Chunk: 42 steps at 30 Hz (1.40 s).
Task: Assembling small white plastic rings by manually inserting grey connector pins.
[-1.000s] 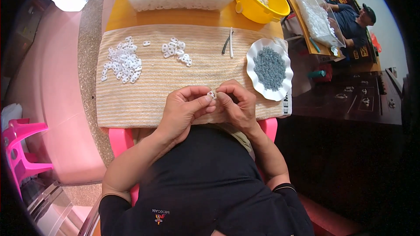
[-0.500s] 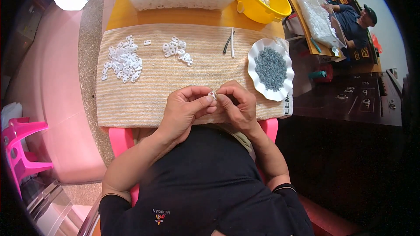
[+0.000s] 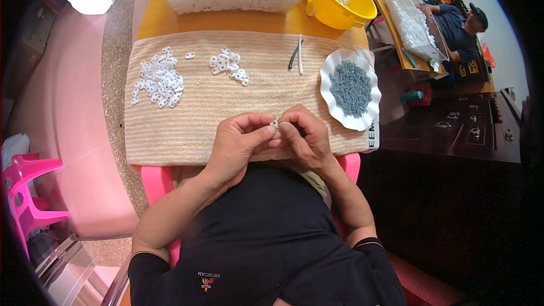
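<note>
Over the near edge of the towel, my left hand [image 3: 241, 139] pinches a small white plastic piece with holes [image 3: 274, 124] between thumb and forefinger. My right hand [image 3: 306, 136] is closed too, its thumb and forefinger pressed together at the right side of that piece. Whatever the right fingertips hold is too small and covered to make out. On the towel, a large pile of like white pieces [image 3: 160, 79] lies at left and a smaller group [image 3: 229, 64] farther right. A white scalloped plate [image 3: 329, 105] to the right holds many small grey screw-like parts [image 3: 350, 89].
A striped towel [image 3: 226, 102] covers the table's near part. One black and one white stick [image 3: 300, 56] lie beyond my hands. Behind stand a clear bin of white pieces [image 3: 238, 0] and a yellow basin [image 3: 334, 14]. Another person [image 3: 459, 28] sits at the far-right table.
My right hand has shifted very slightly left at the white piece. My left hand keeps its pinch, and the piles and plate stay where they were.
</note>
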Each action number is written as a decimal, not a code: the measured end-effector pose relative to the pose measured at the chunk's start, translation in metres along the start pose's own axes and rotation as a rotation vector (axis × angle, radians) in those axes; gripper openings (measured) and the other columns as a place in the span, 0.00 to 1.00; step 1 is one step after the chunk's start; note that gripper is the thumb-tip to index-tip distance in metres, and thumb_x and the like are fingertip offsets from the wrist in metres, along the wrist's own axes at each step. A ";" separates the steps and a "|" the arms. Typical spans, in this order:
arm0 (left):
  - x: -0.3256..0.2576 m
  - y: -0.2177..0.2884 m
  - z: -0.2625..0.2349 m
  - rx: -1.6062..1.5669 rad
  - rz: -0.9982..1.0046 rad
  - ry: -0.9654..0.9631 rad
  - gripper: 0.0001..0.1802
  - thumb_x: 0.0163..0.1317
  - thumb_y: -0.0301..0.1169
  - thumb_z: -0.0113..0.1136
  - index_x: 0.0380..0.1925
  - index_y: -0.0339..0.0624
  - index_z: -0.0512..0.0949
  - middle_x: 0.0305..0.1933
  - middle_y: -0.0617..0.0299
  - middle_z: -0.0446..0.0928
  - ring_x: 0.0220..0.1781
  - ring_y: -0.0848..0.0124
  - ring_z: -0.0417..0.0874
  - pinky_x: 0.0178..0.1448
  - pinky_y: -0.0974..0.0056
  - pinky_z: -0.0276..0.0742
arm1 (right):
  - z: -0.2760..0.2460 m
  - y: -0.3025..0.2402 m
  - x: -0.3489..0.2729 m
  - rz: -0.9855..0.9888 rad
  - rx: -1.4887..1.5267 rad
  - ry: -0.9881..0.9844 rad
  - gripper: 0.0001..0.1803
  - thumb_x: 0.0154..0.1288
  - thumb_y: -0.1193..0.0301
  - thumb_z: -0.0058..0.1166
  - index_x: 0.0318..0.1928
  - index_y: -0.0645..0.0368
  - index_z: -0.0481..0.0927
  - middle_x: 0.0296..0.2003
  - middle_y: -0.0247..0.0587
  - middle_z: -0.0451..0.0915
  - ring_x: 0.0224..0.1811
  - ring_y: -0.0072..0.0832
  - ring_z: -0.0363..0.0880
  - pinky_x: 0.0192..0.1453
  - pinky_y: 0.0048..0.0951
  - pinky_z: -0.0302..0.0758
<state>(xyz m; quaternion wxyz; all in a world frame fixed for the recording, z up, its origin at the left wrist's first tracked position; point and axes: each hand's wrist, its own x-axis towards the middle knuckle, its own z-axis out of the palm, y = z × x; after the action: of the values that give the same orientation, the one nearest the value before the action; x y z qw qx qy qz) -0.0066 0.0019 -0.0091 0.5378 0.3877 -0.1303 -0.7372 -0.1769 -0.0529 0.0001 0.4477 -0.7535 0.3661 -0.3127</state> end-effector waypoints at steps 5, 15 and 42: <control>-0.001 0.000 0.001 0.016 0.015 0.013 0.09 0.61 0.22 0.61 0.42 0.34 0.78 0.36 0.57 0.81 0.36 0.72 0.84 0.42 0.69 0.83 | 0.001 0.000 0.001 0.007 0.020 -0.014 0.05 0.68 0.75 0.53 0.36 0.66 0.76 0.33 0.38 0.75 0.33 0.22 0.73 0.37 0.21 0.70; -0.002 -0.006 0.002 0.124 0.116 0.015 0.10 0.61 0.22 0.62 0.42 0.32 0.78 0.36 0.56 0.81 0.36 0.72 0.83 0.43 0.69 0.82 | 0.007 0.000 -0.003 0.095 0.087 -0.008 0.07 0.69 0.74 0.51 0.34 0.66 0.75 0.28 0.38 0.76 0.30 0.22 0.75 0.35 0.22 0.72; 0.001 -0.001 0.001 0.001 0.066 -0.022 0.09 0.61 0.23 0.61 0.41 0.33 0.78 0.35 0.58 0.81 0.35 0.73 0.83 0.43 0.70 0.82 | 0.000 -0.003 -0.001 0.358 0.498 -0.021 0.08 0.69 0.73 0.53 0.43 0.66 0.78 0.30 0.33 0.79 0.28 0.15 0.75 0.33 0.17 0.74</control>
<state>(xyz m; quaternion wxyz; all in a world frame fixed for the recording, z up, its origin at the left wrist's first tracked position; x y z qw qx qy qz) -0.0080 0.0011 -0.0098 0.5601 0.3751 -0.1494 -0.7233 -0.1761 -0.0508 0.0029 0.6704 -0.5473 0.4005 -0.3011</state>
